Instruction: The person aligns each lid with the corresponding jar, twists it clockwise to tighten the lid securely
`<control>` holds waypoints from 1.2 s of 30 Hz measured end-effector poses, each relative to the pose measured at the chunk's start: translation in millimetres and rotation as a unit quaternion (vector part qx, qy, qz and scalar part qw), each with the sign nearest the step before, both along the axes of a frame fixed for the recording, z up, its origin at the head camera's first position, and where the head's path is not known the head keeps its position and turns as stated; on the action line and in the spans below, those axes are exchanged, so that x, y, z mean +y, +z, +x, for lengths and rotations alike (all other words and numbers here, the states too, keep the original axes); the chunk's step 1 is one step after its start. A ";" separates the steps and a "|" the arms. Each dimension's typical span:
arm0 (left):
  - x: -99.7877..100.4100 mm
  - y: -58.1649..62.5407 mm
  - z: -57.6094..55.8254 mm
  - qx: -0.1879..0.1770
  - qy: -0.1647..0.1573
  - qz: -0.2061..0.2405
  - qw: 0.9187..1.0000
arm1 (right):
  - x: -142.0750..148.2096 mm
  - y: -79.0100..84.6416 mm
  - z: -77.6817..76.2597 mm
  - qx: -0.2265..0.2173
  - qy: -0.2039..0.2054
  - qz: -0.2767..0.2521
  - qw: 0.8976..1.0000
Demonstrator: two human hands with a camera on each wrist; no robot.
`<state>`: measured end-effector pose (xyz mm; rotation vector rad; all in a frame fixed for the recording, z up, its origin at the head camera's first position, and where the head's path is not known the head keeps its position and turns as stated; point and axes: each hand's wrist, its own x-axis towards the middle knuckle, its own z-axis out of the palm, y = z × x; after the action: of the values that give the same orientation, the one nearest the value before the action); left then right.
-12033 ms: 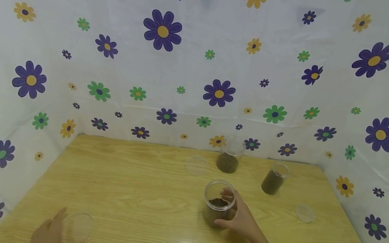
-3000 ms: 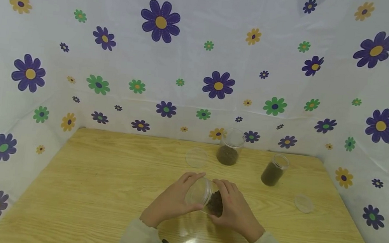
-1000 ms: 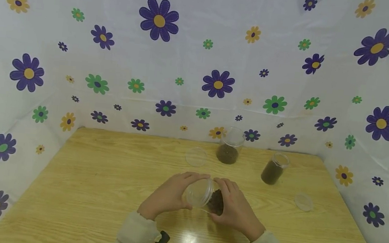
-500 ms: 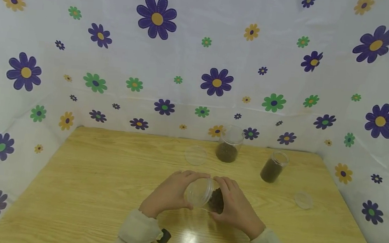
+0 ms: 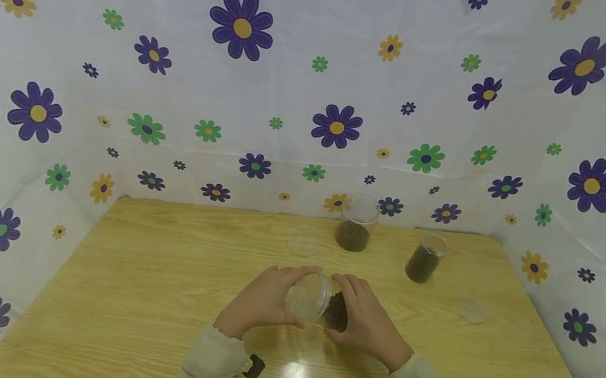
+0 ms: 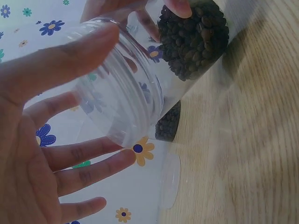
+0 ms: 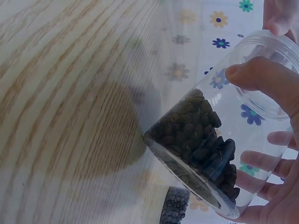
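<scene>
Tilted on its side just over the table, a clear jar (image 7: 219,70) has dark beans (image 6: 194,39) heaped toward its base. My right hand (image 5: 369,323) grips the jar around its body, thumb on one side and fingers on the other. At the jar's mouth, my left hand (image 5: 259,303) holds a clear lid (image 6: 107,102) by its edge between thumb and fingers. The lid covers the mouth; whether its thread is tight I cannot tell. In the right wrist view, the jar's lower edge appears to touch the wooden table (image 7: 60,93).
Behind my hands stand a wide open jar (image 5: 356,227) partly filled with dark contents and a narrower open jar (image 5: 426,260) nearly full. One loose clear lid (image 5: 304,241) lies beside the wide jar, another lid (image 5: 472,310) at the right. A flowered cloth (image 5: 290,90) encloses the table.
Twelve seconds ago the jar was upright in my right hand and the lid apart in my left. Since then they came together; lately the left fingers shift slightly on the lid.
</scene>
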<state>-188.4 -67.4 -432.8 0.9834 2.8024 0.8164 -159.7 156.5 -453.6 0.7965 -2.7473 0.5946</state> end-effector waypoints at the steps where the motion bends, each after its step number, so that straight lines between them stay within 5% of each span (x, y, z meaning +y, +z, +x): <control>1: -0.1 -0.3 -0.1 -0.002 0.002 -0.001 1.000 | 0.1 0.0 -0.1 0.000 0.000 0.000 1.000; 14: 4.8 -2.3 1.1 -0.038 0.067 -0.032 0.997 | 0.3 0.0 -0.4 -0.005 -0.001 0.008 1.000; 22: 10.0 -6.3 4.0 0.004 0.090 -0.070 0.993 | 1.8 0.2 -1.3 -0.012 -0.007 -0.007 1.000; 26: 6.4 -7.2 4.4 -0.008 0.075 -0.069 0.995 | 2.4 0.3 -1.0 -0.014 -0.011 -0.009 1.000; 36: -7.2 -0.9 -0.8 -0.046 -0.037 0.016 0.998 | 2.6 -0.1 -1.3 -0.015 -0.008 -0.004 1.000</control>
<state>-189.2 -74.5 -433.7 1.0182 2.6671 0.8755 -161.1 159.1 -453.6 0.7695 -2.7735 0.6196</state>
